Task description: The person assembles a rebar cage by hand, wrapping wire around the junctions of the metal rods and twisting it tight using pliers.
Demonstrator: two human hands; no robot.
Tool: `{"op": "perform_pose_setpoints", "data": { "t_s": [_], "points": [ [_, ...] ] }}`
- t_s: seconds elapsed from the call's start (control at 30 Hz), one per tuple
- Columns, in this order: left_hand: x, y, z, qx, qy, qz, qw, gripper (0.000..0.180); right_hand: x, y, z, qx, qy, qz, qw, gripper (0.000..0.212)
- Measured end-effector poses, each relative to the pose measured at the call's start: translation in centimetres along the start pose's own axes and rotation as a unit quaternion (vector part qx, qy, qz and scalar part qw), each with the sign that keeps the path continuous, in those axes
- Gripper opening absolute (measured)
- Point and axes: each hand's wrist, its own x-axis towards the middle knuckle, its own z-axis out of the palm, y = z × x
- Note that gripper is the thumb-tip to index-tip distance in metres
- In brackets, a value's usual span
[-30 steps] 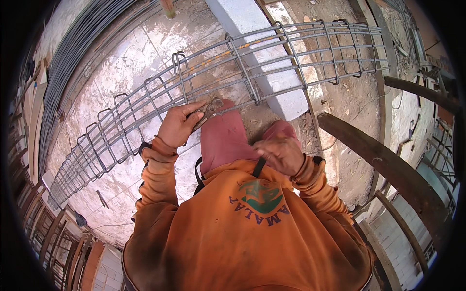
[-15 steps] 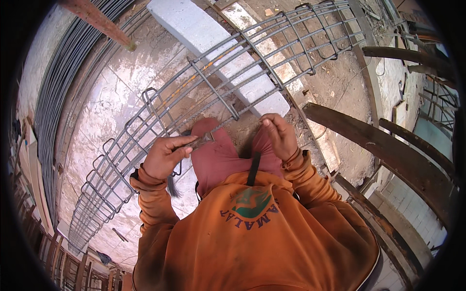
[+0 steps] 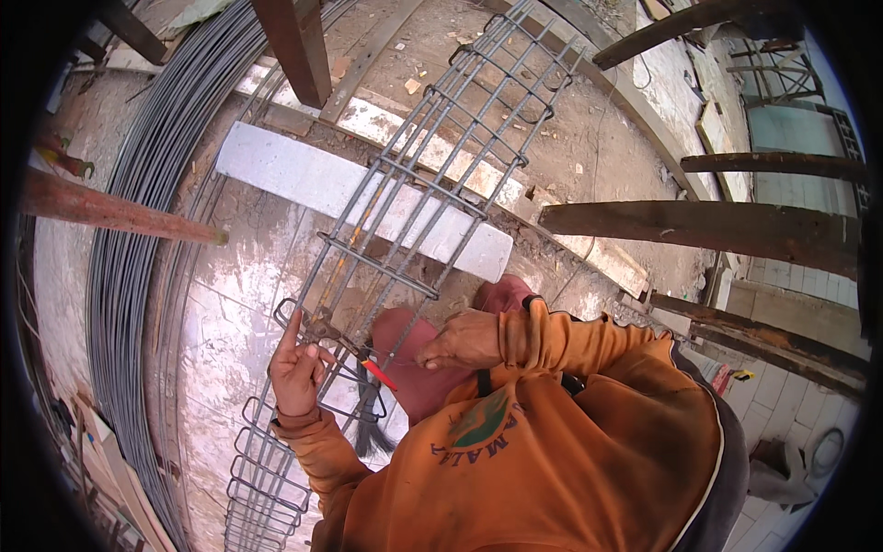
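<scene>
A pair of pincers (image 3: 378, 373) with a red handle has its dark head among the bars of a long steel rebar cage (image 3: 395, 269). My right hand (image 3: 462, 339) is closed to the right of the tool, apparently around its other handle, which the fingers mostly hide. My left hand (image 3: 296, 370) is beside the pincers' head at the cage's left side. Its index finger is stretched out along a bar and the thumb stands apart. Below the pincers hangs a bundle of thin dark wire (image 3: 372, 431), near my knee.
A long pale block (image 3: 359, 198) lies crosswise under the cage. Bundled steel rods (image 3: 138, 267) curve along the left. A reddish post (image 3: 129, 213) juts in at left, a brown post (image 3: 292, 51) stands ahead, and dark timber beams (image 3: 699, 228) reach in from the right.
The view has turned, with the cage now running more away from me. My hands have come to the cage's left side. The red-handled pincers now show plainly between them.
</scene>
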Motion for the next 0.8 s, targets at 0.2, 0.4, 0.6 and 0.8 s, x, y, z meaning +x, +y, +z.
{"op": "perform_pose_setpoints", "data": {
  "t_s": [0.2,0.4,0.6,0.8],
  "points": [
    [-1.0,4.6,-0.8,0.017,0.012,0.044,0.999,0.061,2.0,-3.7,-6.0,-0.158,0.296,0.108,0.936,0.019],
    [0.9,8.5,-0.1,0.046,-0.008,0.045,0.998,0.044,2.1,-5.6,-7.0,-0.330,0.137,0.168,0.919,0.013],
    [2.5,10.3,1.8,0.187,-0.107,-0.035,0.976,0.039,1.4,-10.4,-12.0,-0.334,0.206,0.163,0.905,0.012],
    [3.5,10.2,3.6,0.137,-0.122,0.011,0.983,0.044,-3.5,-8.5,-15.0,-0.360,0.301,0.203,0.860,0.018]
  ]
}}
